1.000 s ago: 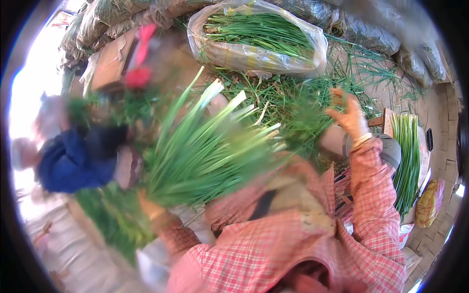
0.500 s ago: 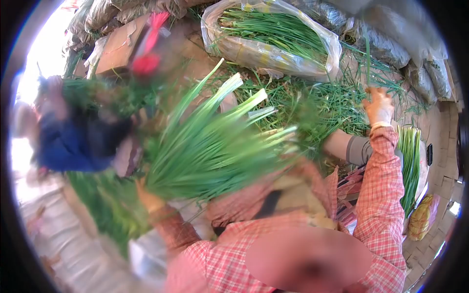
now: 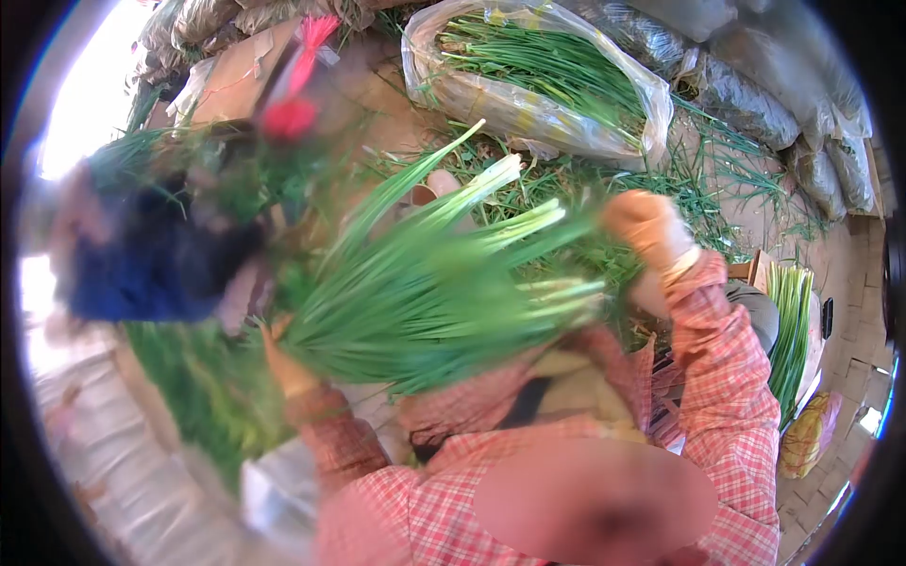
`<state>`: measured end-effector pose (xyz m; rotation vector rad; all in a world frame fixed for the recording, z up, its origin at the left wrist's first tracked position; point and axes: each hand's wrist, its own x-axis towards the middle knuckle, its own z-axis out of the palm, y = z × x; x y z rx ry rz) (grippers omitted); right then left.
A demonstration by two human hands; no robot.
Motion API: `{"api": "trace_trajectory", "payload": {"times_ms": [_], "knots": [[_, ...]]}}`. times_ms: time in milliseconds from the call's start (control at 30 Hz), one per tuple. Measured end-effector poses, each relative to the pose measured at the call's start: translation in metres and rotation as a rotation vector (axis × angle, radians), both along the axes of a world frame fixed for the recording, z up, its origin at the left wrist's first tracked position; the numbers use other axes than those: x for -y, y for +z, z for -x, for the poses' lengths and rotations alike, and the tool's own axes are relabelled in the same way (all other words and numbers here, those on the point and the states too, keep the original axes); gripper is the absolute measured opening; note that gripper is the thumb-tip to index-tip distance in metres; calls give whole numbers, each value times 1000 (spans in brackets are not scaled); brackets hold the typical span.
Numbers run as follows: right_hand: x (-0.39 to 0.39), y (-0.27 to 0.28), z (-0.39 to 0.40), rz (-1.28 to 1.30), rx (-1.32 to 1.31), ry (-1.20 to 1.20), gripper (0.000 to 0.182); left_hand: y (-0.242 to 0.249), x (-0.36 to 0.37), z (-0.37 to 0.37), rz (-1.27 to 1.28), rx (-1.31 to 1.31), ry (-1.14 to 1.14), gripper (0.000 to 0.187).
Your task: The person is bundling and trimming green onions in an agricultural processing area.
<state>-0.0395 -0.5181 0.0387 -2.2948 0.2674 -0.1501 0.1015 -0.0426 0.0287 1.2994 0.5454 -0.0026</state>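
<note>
My left hand point(image 3: 291, 366), low at the left, is closed round the leafy ends of a large bunch of green onion-like stalks point(image 3: 406, 302). The bunch fans out across my lap, its pale cut ends pointing up and to the right. My right hand point(image 3: 646, 226), in an orange glove, is curled just right of those pale ends. It is blurred, and a green leaf strip point(image 3: 557, 238) runs from it toward the bunch. Beneath and behind lie loose green trimmings point(image 3: 703, 212) on the ground.
An open clear plastic bag point(image 3: 528, 118) of green stalks lies ahead. Filled bags point(image 3: 746, 99) are stacked at the back right. Another bundle of stalks point(image 3: 791, 330) rests at my right, by a yellow bag point(image 3: 810, 436). A person in blue point(image 3: 142, 274) sits at the left.
My right hand has come left and nearer, from over the trimmings to beside the bunch, its spread fingers now curled. The bunch has shifted slightly right, still in my left hand.
</note>
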Motion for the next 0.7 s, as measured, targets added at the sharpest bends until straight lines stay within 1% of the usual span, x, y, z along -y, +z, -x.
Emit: {"api": "trace_trajectory", "payload": {"times_ms": [33,67,100,133,200,267,300,333,400,467,500,600,633,667,700], "knots": [[29,-12,12,101,20,-172,17,3,3,-1,-3,-24,-1,43],[62,-23,24,334,-67,-334,18,7,8,-1,-7,-46,-2,43],[96,-35,33,553,-281,-496,19,8,11,-1,-12,-68,-3,43],[110,-23,30,676,-660,-495,25,6,9,-3,-26,-82,-13,43],[107,-22,32,733,-719,-357,31,1,5,-8,-56,-101,-33,43],[68,-13,1,562,-204,-240,39,0,7,-9,-36,-86,-30,45],[35,14,-25,-10,-203,-187,39,0,9,-11,-27,-76,-30,45],[21,4,-46,-380,-149,-7,36,-2,8,-12,-14,-87,-48,45],[-22,8,-75,-664,-196,147,25,-4,4,-15,11,-104,-84,44],[-43,-2,-93,-905,-229,87,20,1,11,-17,81,-81,-37,41],[-51,4,-94,-936,-261,-43,23,2,12,-17,116,-72,-9,40],[-45,13,-75,-965,-247,-98,21,1,8,-17,194,-59,-84,35],[-40,15,-66,-906,-191,-124,18,-1,10,-19,162,-15,-74,33],[-25,11,-57,-867,-57,-252,11,-2,13,-22,131,29,-63,32],[13,-4,-44,-755,56,-266,9,-3,14,-23,98,74,-51,30]]}}
